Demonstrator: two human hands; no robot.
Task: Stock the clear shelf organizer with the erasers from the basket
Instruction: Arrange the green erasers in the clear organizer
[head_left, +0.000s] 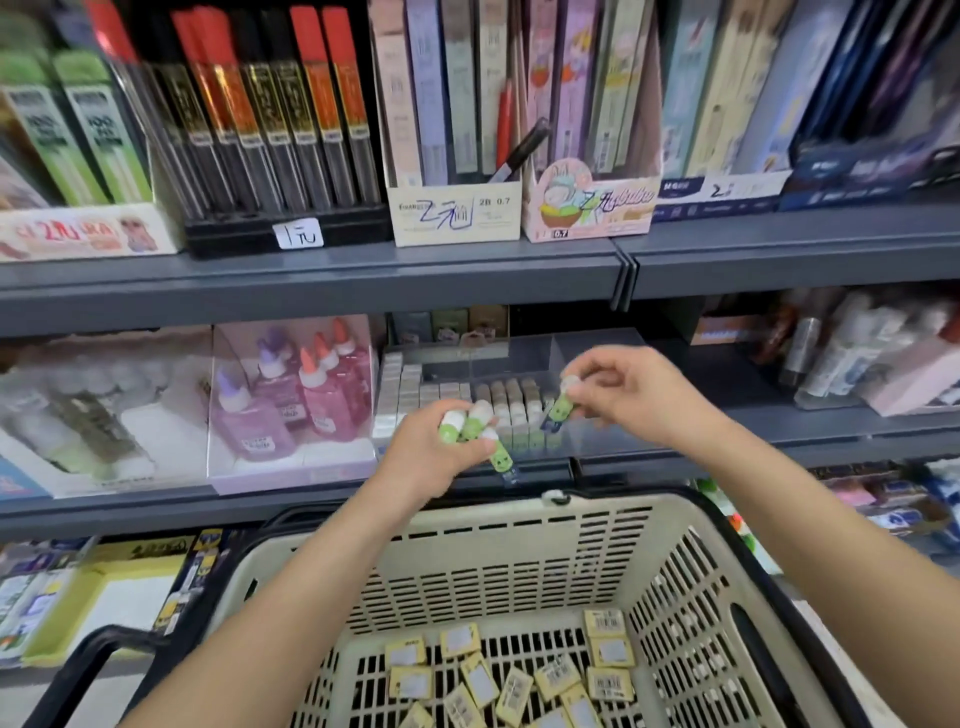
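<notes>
My left hand (434, 457) grips a bunch of three green-and-white erasers (475, 423) just in front of the clear shelf organizer (519, 358). My right hand (631, 392) pinches one more green-and-white eraser (562, 402) over the organizer's right part. Rows of white and beige erasers (457, 400) stand inside the organizer on the middle shelf. Below, the cream plastic basket (519, 545) holds several flat yellow-wrapped erasers (514, 675) on its slotted bottom.
Pink and purple glue bottles (301, 395) sit in a clear box to the organizer's left. White bottles (872, 358) stand on the right. The upper grey shelf (363, 280) carries pencil-lead tubes and boxed refills. The basket's black handles (104, 644) frame its rim.
</notes>
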